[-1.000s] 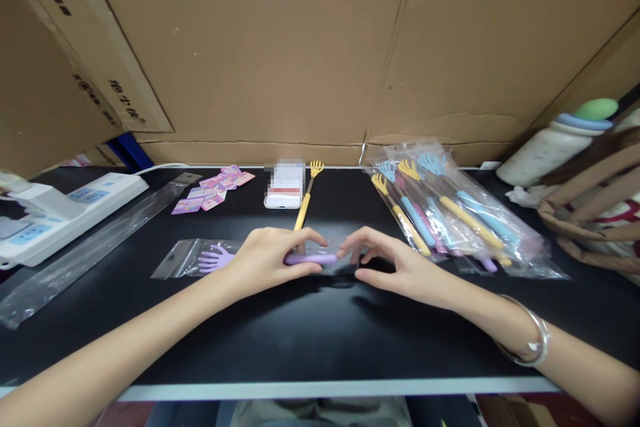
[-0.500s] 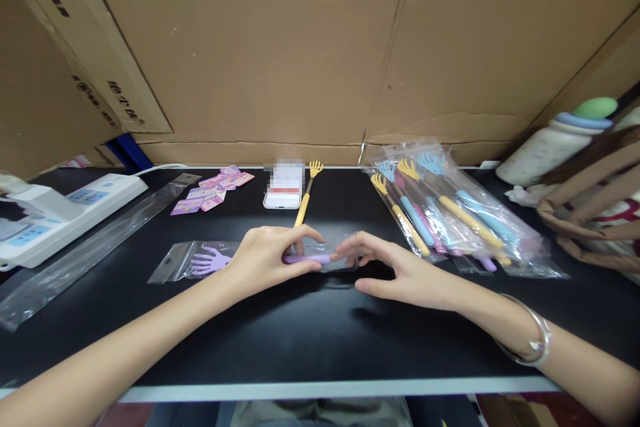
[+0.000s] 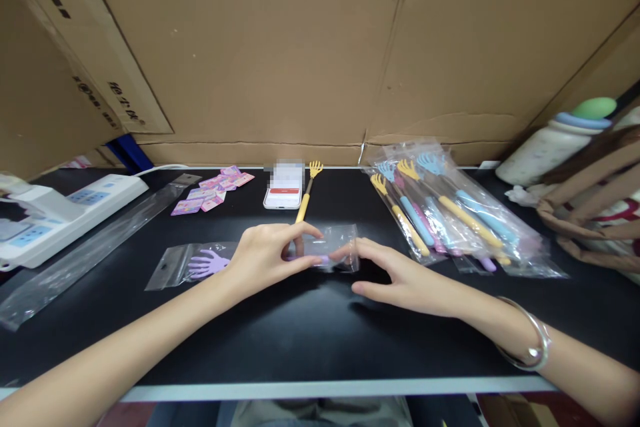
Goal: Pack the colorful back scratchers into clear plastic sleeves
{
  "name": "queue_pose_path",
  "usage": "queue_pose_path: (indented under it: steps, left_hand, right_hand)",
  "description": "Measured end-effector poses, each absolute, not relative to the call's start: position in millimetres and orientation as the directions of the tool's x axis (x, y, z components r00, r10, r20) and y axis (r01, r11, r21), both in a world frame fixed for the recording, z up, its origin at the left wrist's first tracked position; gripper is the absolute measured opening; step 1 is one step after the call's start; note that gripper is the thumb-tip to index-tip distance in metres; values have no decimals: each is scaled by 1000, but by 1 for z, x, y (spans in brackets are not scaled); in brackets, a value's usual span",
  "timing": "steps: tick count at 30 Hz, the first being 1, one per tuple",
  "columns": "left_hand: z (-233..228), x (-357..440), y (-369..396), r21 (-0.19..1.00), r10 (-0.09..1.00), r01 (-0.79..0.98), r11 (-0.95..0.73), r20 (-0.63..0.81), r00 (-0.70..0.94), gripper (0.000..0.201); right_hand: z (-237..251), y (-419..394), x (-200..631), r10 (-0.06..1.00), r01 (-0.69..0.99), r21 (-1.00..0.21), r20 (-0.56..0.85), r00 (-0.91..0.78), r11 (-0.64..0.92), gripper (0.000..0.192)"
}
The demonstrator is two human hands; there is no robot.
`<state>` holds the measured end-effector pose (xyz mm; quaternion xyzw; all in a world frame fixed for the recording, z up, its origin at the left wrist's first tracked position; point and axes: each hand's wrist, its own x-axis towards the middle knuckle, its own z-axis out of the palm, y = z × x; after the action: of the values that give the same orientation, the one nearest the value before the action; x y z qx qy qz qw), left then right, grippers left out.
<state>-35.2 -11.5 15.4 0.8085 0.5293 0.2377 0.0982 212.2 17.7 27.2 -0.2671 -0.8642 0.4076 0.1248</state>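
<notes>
The left hand [image 3: 260, 257] rests on the black desk [image 3: 300, 340] and pinches the purple back scratcher [image 3: 207, 263] by its handle, thumb and fingers closed around it; the scratcher lies flat inside a clear plastic sleeve [image 3: 175, 265], its hand-shaped head pointing away from the left hand toward the sleeve's hanging-hole end. The right hand [image 3: 400, 277] meets the left at the handle's other end, its fingertips gripping the loose open end of the sleeve, which stands crumpled and lifted between the two hands; a silver bangle [image 3: 533, 340] circles the right wrist.

Just behind the left hand lies a yellow back scratcher [image 3: 306, 197], unbagged, its head toward the cardboard wall [image 3: 300, 47]; a white phone [image 3: 284, 188] lies touching or just beside it. Beyond the right hand, a pile of bagged back scratchers [image 3: 445, 213] in yellow, blue and pink spreads across the desk. Farther from the left hand sit small pink cards [image 3: 213, 190], an empty clear sleeve [image 3: 95, 247] and a white power strip [image 3: 65, 210]; a white bottle [image 3: 550, 143] with a green cap lies past the pile.
</notes>
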Motion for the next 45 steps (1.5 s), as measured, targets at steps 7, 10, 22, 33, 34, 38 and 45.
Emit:
queue_pose_path:
  steps: [7,10,22,33,34,38,45]
  left_hand:
    - [13,-35,-12,387,890,809,-442,304,341,29]
    - [13,-36,-11,390,887,812,-434,342,310,30]
    - [12,-38,-10,396,886,805,-442,336,321,27]
    - [9,-35,-12,399,888,801,-446,312,339,22]
    - [10,-34,-12,401,888,801,-445,315,336,22]
    - [12,-32,-12,415,896,804,-426,313,314,25]
    - [16,-29,-12,406,922,828,-386,188,338,32]
  right_hand:
    - [29,15,213,550,369,-740,1,-835,562,42]
    - [28,16,213,579,388,-726,18,-815,568,41]
    - [32,17,212,500,355,-743,-33,-866,567,48]
    - [28,13,208,555,326,-790,21,-832,519,36]
    - [27,13,208,563,316,-801,32,-826,509,34]
    - [23,13,206,607,283,-843,63,-792,457,29]
    - [14,17,201,682,208,-916,90,-725,342,19]
